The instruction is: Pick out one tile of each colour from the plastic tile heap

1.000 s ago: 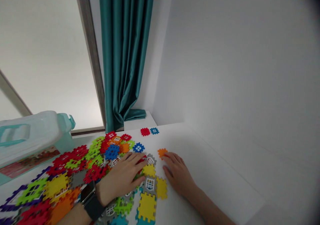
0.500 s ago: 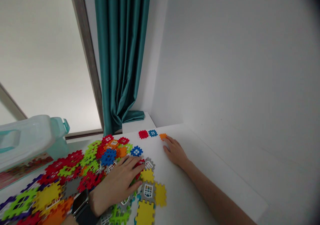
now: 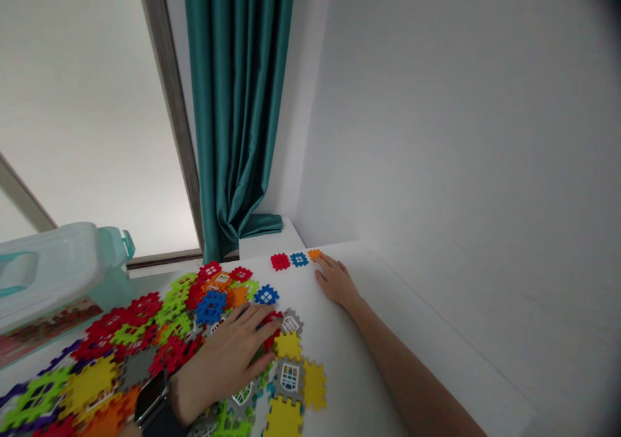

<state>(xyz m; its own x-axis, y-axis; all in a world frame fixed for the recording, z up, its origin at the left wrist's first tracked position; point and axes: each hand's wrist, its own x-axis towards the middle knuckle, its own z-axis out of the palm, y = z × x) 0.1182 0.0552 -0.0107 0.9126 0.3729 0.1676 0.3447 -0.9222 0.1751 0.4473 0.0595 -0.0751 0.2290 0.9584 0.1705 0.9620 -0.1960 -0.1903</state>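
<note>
At the far edge of the table, the fingertips of my right hand (image 3: 338, 282) rest on an orange notched tile (image 3: 315, 255). Left of it, in a row, lie a blue window tile (image 3: 299, 259) and a red tile (image 3: 280, 262). My left hand (image 3: 233, 353), wearing a dark watch (image 3: 154, 401), lies flat with spread fingers over a pile of interlocking plastic tiles. Around that hand are a blue tile (image 3: 211, 307), a grey window tile (image 3: 290, 377) and a yellow tile (image 3: 288, 345). The tiles under the palm are hidden.
A lidded plastic box (image 3: 58, 269) stands at the left behind the pile. A green curtain (image 3: 237, 114) hangs behind the white table (image 3: 349, 372), and a pale wall (image 3: 460, 133) runs along the right. Yellow tiles (image 3: 314, 384) lie at the pile's right edge.
My right hand has slid the orange tile slightly away and to the left, closer to the blue window tile. My left hand has stayed on the pile.
</note>
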